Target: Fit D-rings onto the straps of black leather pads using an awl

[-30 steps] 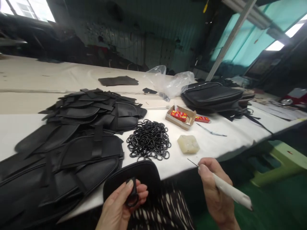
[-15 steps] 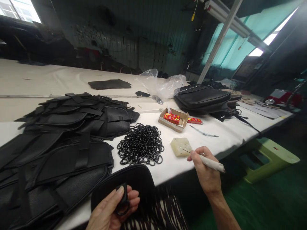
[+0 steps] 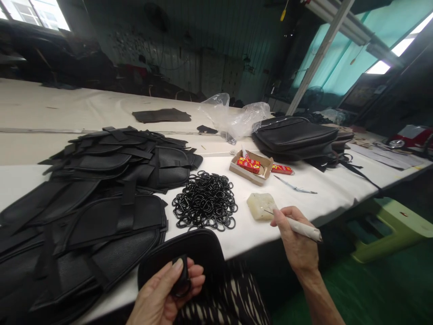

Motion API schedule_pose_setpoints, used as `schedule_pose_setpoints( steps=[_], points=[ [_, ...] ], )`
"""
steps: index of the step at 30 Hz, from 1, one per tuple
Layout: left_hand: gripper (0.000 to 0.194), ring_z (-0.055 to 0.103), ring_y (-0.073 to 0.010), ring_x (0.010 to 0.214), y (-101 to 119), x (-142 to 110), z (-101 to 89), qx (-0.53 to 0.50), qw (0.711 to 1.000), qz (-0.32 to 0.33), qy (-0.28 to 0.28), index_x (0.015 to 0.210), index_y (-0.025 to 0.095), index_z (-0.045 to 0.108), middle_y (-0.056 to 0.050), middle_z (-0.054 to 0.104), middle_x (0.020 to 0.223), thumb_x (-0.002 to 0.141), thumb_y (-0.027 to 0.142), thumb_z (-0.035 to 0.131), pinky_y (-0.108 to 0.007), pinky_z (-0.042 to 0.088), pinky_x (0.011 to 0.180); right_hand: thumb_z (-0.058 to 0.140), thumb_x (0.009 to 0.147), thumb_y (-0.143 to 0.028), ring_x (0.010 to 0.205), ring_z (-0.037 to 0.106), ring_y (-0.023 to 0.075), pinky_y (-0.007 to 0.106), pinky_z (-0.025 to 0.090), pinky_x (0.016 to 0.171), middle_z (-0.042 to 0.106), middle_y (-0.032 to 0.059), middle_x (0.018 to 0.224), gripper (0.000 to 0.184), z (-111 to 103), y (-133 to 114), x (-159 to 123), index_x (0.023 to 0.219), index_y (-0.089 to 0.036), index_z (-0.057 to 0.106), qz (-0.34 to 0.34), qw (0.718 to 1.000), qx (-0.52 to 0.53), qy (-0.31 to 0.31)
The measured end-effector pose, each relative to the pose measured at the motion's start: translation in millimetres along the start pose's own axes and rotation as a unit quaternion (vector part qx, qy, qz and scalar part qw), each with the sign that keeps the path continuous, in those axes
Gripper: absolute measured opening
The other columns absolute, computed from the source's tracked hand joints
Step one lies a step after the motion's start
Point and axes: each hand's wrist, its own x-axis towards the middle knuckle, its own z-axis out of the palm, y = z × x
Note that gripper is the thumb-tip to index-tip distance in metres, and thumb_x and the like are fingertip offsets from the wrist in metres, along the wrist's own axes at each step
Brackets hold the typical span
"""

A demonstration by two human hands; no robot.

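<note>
Black strap (image 3: 184, 270) in pinched left fingers (image 3: 196, 271), awl (image 3: 305, 229) in pinched right fingers (image 3: 282, 222)

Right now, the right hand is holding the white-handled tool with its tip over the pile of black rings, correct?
No: in the head view the right hand does hold the white-handled tool, but its tip is at the pale block.

One camera on person's head, behind near edge of surface (image 3: 301, 203), facing forward and down across it to far edge and dark wall (image 3: 189, 67) beyond. Left hand (image 3: 162, 289) and right hand (image 3: 299, 248) closest to lens, low in view. Near edge climbs rightward through frame.
</note>
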Motion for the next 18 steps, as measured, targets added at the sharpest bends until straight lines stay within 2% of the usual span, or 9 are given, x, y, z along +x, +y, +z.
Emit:
schedule_pose_setpoints(
  steps=[3, 5, 7, 11, 15, 18],
  points=[
    [0.006, 0.07, -0.021, 0.061, 1, -5, 0.0, -0.003, 1.0, -0.002, -0.014, 0.072, 0.01, 0.069, -0.011, 0.074, 0.069, 0.07, 0.016, 0.069, -0.028, 0.057, 0.06, 0.061, 0.079, -0.046, 0.046, 0.041, 0.0116, 0.024, 0.032, 0.047, 0.054, -0.0028, 0.053, 0.031, -7, -6, -10, 0.064, -0.019, 0.057, 0.008, 0.999, 0.025, 0.02],
    [0.011, 0.07, -0.0219, 0.07, 1, -9, -1.6, -0.017, 0.999, 0.003, -0.041, 0.076, 0.01, 0.07, -0.013, 0.074, 0.078, 0.072, 0.02, 0.069, -0.031, 0.057, 0.068, 0.063, 0.078, -0.044, 0.047, 0.04, 0.0111, 0.024, 0.03, 0.044, 0.059, -0.0004, 0.06, 0.029, -11, -13, -20, 0.066, -0.018, 0.058, 0.029, 0.997, 0.068, 0.005],
    [0.014, 0.069, -0.0225, 0.078, 1, -12, -4.4, -0.034, 0.997, 0.004, -0.076, 0.079, 0.009, 0.071, -0.014, 0.074, 0.086, 0.074, 0.022, 0.069, -0.033, 0.055, 0.076, 0.065, 0.077, -0.043, 0.044, 0.036, 0.0096, 0.023, 0.03, 0.041, 0.061, 0.0013, 0.064, 0.028, -13, -21, -32, 0.066, -0.019, 0.057, 0.07, 0.983, 0.16, -0.05],
    [0.017, 0.067, -0.0209, 0.081, 1, -12, -9.5, -0.045, 0.991, -0.014, -0.128, 0.08, 0.007, 0.072, -0.015, 0.073, 0.087, 0.076, 0.023, 0.068, -0.031, 0.052, 0.079, 0.068, 0.074, -0.039, 0.05, 0.049, 0.0133, 0.02, 0.03, 0.037, 0.061, 0.0026, 0.061, 0.023, -6, -37, -57, 0.066, -0.02, 0.057, 0.13, 0.942, 0.257, -0.174],
    [0.018, 0.066, -0.0195, 0.08, 3, -11, -12.4, -0.041, 0.987, -0.03, -0.155, 0.079, 0.007, 0.073, -0.014, 0.073, 0.085, 0.077, 0.023, 0.066, -0.029, 0.051, 0.078, 0.065, 0.077, -0.039, 0.053, 0.053, 0.0136, 0.021, 0.041, 0.046, 0.062, 0.0027, 0.06, 0.024, 14, -47, -79, 0.067, -0.019, 0.057, 0.12, 0.916, 0.28, -0.26],
    [0.018, 0.065, -0.0188, 0.079, 3, -10, -14.6, -0.041, 0.983, -0.034, -0.174, 0.08, 0.007, 0.073, -0.013, 0.072, 0.083, 0.079, 0.022, 0.064, -0.028, 0.05, 0.077, 0.063, 0.078, -0.038, 0.051, 0.053, 0.0123, 0.021, 0.043, 0.049, 0.062, 0.0014, 0.06, 0.022, 28, -50, -88, 0.068, -0.019, 0.057, 0.113, 0.91, 0.291, -0.274]
  ],
)
